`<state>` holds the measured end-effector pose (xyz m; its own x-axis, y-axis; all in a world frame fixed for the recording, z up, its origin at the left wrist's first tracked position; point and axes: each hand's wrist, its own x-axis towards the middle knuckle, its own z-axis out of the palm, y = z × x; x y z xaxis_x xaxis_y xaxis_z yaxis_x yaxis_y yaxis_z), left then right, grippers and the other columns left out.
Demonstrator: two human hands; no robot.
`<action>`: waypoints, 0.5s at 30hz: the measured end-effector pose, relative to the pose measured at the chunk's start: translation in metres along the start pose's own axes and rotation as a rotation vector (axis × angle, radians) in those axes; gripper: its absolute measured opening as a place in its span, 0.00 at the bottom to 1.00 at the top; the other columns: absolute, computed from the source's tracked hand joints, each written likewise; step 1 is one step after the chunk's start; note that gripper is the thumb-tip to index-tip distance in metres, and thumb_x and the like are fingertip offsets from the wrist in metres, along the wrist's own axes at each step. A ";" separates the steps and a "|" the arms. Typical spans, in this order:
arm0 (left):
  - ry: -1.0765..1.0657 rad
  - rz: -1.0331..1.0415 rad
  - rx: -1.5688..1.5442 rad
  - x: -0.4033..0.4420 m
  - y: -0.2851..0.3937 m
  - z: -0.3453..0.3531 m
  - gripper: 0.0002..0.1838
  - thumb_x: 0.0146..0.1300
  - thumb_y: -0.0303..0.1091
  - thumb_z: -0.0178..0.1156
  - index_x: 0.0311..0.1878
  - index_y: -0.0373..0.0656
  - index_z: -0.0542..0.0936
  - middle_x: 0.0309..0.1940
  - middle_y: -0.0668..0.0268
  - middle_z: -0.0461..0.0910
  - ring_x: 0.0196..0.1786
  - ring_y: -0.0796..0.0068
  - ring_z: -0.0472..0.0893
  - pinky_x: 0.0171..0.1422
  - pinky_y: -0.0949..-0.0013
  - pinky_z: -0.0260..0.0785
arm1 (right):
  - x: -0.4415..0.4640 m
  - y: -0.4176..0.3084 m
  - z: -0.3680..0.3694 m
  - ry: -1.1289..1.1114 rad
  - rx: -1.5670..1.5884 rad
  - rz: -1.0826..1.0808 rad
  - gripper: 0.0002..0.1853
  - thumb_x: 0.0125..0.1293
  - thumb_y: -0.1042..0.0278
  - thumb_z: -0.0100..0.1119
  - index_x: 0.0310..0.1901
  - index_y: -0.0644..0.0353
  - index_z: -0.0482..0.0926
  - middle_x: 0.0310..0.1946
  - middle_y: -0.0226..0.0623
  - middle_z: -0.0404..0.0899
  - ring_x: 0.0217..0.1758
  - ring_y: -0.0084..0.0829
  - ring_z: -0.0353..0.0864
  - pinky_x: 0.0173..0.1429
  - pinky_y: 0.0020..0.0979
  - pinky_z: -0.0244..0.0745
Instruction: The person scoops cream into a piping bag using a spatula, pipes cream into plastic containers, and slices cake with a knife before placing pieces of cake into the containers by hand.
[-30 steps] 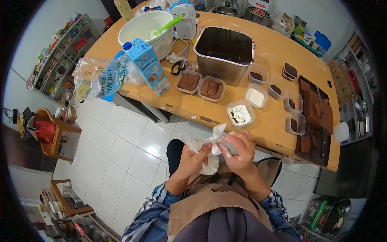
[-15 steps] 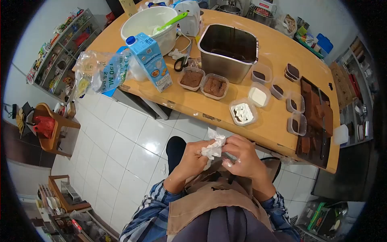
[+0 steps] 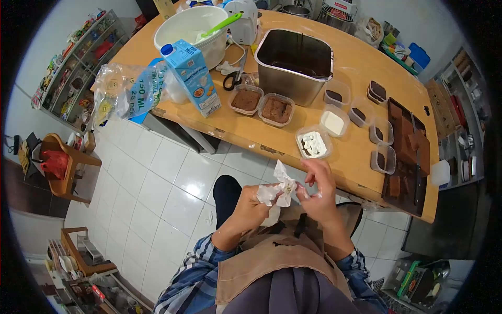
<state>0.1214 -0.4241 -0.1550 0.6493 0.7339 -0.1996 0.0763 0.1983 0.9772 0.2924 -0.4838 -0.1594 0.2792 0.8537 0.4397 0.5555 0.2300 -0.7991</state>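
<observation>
A crumpled white tissue [image 3: 285, 189] is gripped in my left hand [image 3: 250, 206], in front of the table's near edge. Beside it, my right hand [image 3: 319, 196] has its fingers apart, with white smears on them; one fingertip is at or near the tissue's edge. A pale white shape shows below my left hand, mostly hidden. Closest on the table is a clear plastic tub [image 3: 314, 144] with white cream over dark cake. Behind it stands a tub with a smooth white filling [image 3: 332, 123]. Two tubs of brown cake [image 3: 276, 110] sit further left.
A deep metal tin [image 3: 293, 86] stands mid-table. To its left are scissors [image 3: 231, 81], a blue carton [image 3: 194, 81], a plastic bag [image 3: 123, 94] and a white bowl [image 3: 170, 34] with a green spatula [image 3: 222, 24]. Small tubs [image 3: 383, 159] and a dark tray [image 3: 389, 201] of cake lie right.
My right hand has opened and lifted its fingers away from the tissue. My left hand keeps hold of it. The view has shifted slightly.
</observation>
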 end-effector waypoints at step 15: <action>-0.039 0.582 0.375 0.010 0.001 0.010 0.19 0.48 0.20 0.61 0.47 0.40 0.79 0.59 0.55 0.71 0.52 0.59 0.78 0.52 0.70 0.71 | 0.011 -0.026 0.007 0.021 -0.240 -0.082 0.39 0.44 0.80 0.59 0.63 0.64 0.59 0.54 0.55 0.59 0.57 0.53 0.62 0.59 0.43 0.63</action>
<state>0.1354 -0.4235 -0.1551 0.6900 0.6275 0.3607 -0.0408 -0.4639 0.8849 0.2758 -0.4766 -0.1369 0.2403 0.8263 0.5094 0.7462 0.1784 -0.6414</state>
